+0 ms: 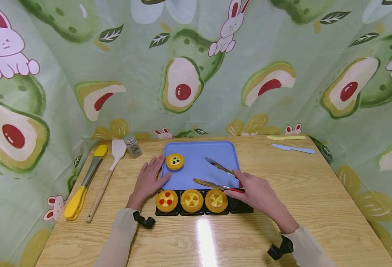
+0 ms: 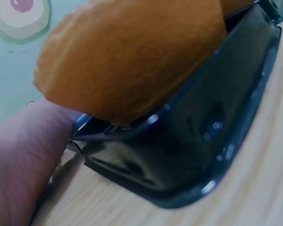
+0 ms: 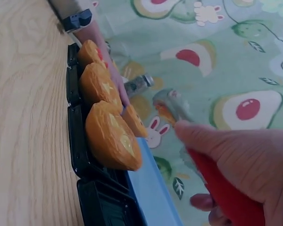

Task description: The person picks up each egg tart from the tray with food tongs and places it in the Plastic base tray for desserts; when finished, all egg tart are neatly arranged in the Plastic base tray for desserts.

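Observation:
My right hand [image 1: 257,191] grips metal tongs [image 1: 212,184] by their red handles, the tips spread apart over the blue tray [image 1: 199,148]. No tart sits between the tips. My left hand [image 1: 149,180] rests at the tray's left edge with fingers extended. Near those fingers, a tart with dark berries [image 1: 174,162] lies on the tray. Along the tray's front side stand black plastic cups [image 1: 240,207] in a row. From the left they hold a tart with red pieces [image 1: 167,201] and two tarts with yellow wedges [image 1: 191,200]; the rightmost cup, partly under my right hand, shows no tart.
Yellow-tipped tongs [image 1: 89,176], a white spatula with a wooden handle [image 1: 104,185] and a shaker [image 1: 133,146] lie or stand at the left. A yellow knife [image 1: 286,137] and a blue knife [image 1: 293,149] lie back right. A patterned curtain [image 1: 142,74] borders the table.

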